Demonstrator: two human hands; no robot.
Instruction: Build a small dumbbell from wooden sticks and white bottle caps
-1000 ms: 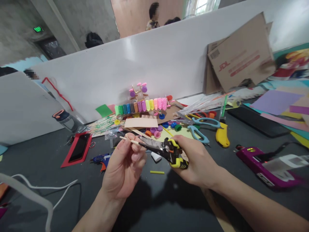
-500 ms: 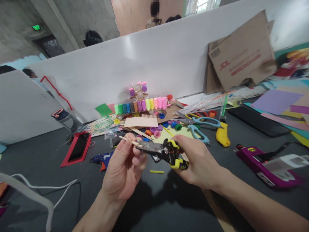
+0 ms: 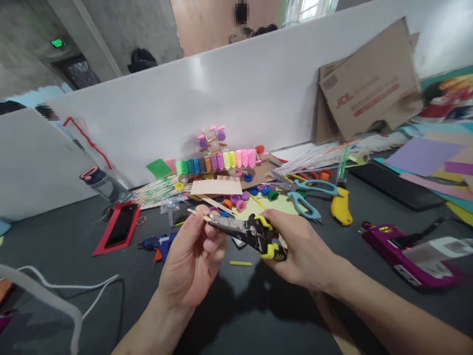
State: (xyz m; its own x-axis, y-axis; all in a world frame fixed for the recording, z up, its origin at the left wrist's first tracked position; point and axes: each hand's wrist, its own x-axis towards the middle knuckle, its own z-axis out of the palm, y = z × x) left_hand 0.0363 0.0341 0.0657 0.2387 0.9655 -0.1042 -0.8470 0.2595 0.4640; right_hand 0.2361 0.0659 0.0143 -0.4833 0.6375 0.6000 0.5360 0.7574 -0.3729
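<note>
The left hand (image 3: 195, 251), fingers pinched closed, gripped a thin wooden stick (image 3: 195, 213). The right hand (image 3: 301, 246) was closed around the wire stripper pliers (image 3: 254, 231), jaw tips at the stick. Relative to the pliers, the yellow strip (image 3: 240, 263) lay just nearer the wearer.

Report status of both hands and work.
Right hand gripping yellow-black pliers. Left hand pinching thin wooden stick, pliers' tips at it. Glue gun lies beside left hand; nothing seen between hands and stick.
</note>
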